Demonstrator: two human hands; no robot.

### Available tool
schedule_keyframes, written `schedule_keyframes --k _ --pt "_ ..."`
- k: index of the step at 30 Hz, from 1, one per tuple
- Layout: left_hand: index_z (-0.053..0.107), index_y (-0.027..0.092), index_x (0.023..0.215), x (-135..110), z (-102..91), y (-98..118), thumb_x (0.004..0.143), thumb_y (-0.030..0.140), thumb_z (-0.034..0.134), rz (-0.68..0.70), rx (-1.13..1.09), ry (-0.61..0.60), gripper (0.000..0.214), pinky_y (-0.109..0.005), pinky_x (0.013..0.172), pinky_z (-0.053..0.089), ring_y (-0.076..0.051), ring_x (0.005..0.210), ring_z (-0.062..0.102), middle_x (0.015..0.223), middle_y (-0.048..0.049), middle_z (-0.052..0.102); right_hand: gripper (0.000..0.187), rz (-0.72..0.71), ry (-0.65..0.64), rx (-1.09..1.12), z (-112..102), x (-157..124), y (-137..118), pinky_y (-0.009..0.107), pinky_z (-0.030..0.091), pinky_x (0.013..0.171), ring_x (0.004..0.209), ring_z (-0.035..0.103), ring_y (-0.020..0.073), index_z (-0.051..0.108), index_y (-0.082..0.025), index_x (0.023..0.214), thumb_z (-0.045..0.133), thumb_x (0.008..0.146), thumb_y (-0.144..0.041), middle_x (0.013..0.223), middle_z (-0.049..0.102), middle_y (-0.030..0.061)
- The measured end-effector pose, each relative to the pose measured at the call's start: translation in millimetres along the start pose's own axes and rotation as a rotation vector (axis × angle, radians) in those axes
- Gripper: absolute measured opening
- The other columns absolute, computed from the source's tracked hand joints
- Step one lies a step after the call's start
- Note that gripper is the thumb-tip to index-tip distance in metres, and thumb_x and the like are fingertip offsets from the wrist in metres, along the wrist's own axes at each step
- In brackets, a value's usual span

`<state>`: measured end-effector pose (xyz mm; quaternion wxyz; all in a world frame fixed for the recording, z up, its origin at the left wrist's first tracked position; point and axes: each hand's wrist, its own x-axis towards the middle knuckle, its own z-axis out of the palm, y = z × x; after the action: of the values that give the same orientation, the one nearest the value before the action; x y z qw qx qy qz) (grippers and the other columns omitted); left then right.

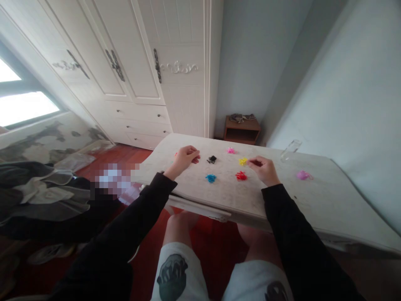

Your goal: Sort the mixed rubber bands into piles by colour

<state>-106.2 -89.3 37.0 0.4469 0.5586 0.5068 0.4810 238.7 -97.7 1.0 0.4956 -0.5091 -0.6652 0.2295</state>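
Observation:
Small heaps of thin, coloured, band-like pieces lie on the pale table (194, 188). My right hand (265, 168) is closed in a pinch at the edge of the yellow heap (242, 161); whether a piece is between its fingertips I cannot make out. Below the yellow heap lies the red heap (241, 176). My left hand (187, 158) hovers over the table's left part, thumb and fingers drawn together, their contents too small to see. To its right are the black heap (212, 159) and the blue heap (211, 178). A bit of orange-red shows behind the left hand.
Farther back sits a pink heap (231, 150). On the right are a clear container (291, 150) and a light purple heap (303, 175). A white wardrobe (184, 96) and a brown cabinet (242, 128) stand behind the table. Dark clothing (40, 200) is piled at left.

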Motion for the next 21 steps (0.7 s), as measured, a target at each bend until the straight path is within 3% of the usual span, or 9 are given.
schedule_keyframes --k 4,6,8,11,16,21 --pt "0.059 0.017 0.078 10.5 -48.7 -26.1 0.084 0.03 0.058 0.03 0.075 0.432 0.015 -0.022 0.053 0.046 -0.01 0.052 0.056 0.062 0.0005 0.062 0.024 -0.034 -0.086 -0.093 -6.5 -21.8 20.0 0.035 0.052 0.068 0.071 0.065 0.0205 0.077 -0.019 0.077 0.072 0.08 -0.043 0.081 0.076 0.0074" --pt "0.062 0.016 0.077 13.1 -68.9 -39.1 0.082 0.031 0.057 0.045 0.194 0.531 0.017 -0.022 0.055 0.045 -0.011 0.056 0.058 0.066 -0.0013 0.065 0.024 -0.07 -0.096 -0.126 -1.3 -26.8 24.9 0.035 0.05 0.067 0.072 0.064 0.0208 0.076 -0.019 0.075 0.071 0.08 -0.042 0.08 0.074 0.0074" --pt "0.066 0.016 0.077 13.9 -81.6 -49.7 0.08 0.033 0.057 0.044 0.355 0.504 0.02 -0.024 0.058 0.045 -0.014 0.061 0.06 0.068 -0.003 0.068 0.026 -0.091 -0.112 -0.145 3.2 -27.6 27.5 0.035 0.049 0.066 0.073 0.064 0.0213 0.076 -0.019 0.075 0.071 0.08 -0.044 0.081 0.073 0.0082" --pt "0.071 0.015 0.075 14.9 -85.0 -59.8 0.077 0.034 0.062 0.053 0.505 0.391 0.022 -0.026 0.063 0.045 -0.017 0.068 0.063 0.069 -0.0045 0.07 0.029 -0.09 -0.15 -0.149 5.0 -25.3 29.5 0.034 0.048 0.064 0.074 0.064 0.0211 0.079 -0.019 0.081 0.07 0.081 -0.047 0.086 0.073 0.0093" --pt "0.078 0.014 0.084 22.3 -66.6 -60.1 0.075 0.035 0.068 0.114 0.69 0.166 0.024 -0.03 0.071 0.047 -0.02 0.076 0.065 0.081 -0.0078 0.075 0.028 -0.071 -0.137 -0.147 2.8 -24.4 28.7 0.035 0.049 0.068 0.084 0.068 0.023 0.079 -0.019 0.089 0.066 0.084 -0.043 0.093 0.076 0.0096" --pt "0.08 0.018 0.088 34.5 -49.5 -57.8 0.065 0.029 0.076 0.173 0.918 -0.039 0.025 -0.031 0.081 0.049 -0.025 0.088 0.067 0.088 -0.0082 0.075 0.026 -0.076 -0.104 -0.178 2.0 -24.9 24.7 0.035 0.048 0.066 0.076 0.065 0.0219 0.076 -0.019 0.083 0.064 0.084 -0.042 0.082 0.072 0.0076"
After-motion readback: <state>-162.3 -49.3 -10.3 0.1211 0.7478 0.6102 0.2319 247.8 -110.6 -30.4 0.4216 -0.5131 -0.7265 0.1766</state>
